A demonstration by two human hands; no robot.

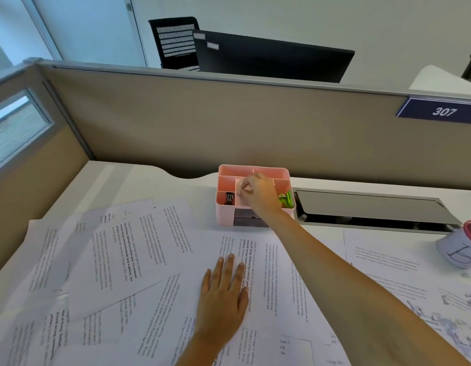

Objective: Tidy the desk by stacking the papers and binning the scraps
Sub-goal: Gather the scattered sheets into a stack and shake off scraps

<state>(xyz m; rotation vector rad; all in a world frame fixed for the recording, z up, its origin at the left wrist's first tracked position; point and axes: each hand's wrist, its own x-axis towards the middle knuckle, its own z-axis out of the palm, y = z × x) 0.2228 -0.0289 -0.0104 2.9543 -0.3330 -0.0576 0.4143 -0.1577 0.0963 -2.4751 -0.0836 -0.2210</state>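
Printed papers (128, 260) lie scattered and overlapping across the white desk. My left hand (223, 289) rests flat on a sheet near the middle, fingers spread, holding nothing. My right hand (255, 192) reaches over the pink desk organiser (226, 207) at the back, its fingers pinched together above the middle compartment; nothing shows between them. Torn paper scraps (456, 326) lie on the sheets at the right edge.
The organiser holds a small black stapler (229, 198) and green clips (287, 199). A grey cable hatch (371, 207) is set into the desk to its right. A mug with a pink rim (463, 249) lies tilted at far right. A beige partition (229, 122) closes the back.
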